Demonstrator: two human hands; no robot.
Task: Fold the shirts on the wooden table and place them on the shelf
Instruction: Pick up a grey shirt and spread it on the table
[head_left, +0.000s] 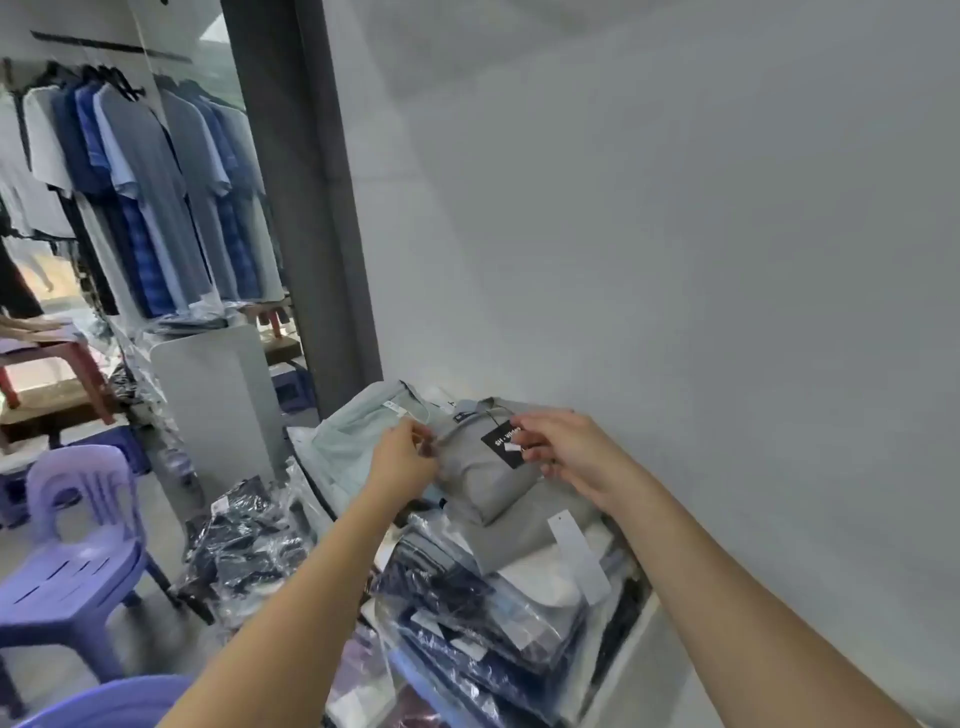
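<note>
A folded grey shirt (478, 467) with a black hang tag (506, 441) lies on top of a stack of folded shirts against the white wall. My left hand (402, 457) pinches its left edge. My right hand (566, 452) grips its right side by the tag. Under it lies another grey shirt (524, 535) with a pale tag. A pale mint shirt (353, 441) sits to the left of the stack.
Plastic-wrapped dark shirts (467, 613) are piled below the stack and on the floor (244, 540). A purple plastic chair (72, 561) stands at left, a white pedestal (218, 405) behind it, hanging shirts (140, 197) on a rail beyond.
</note>
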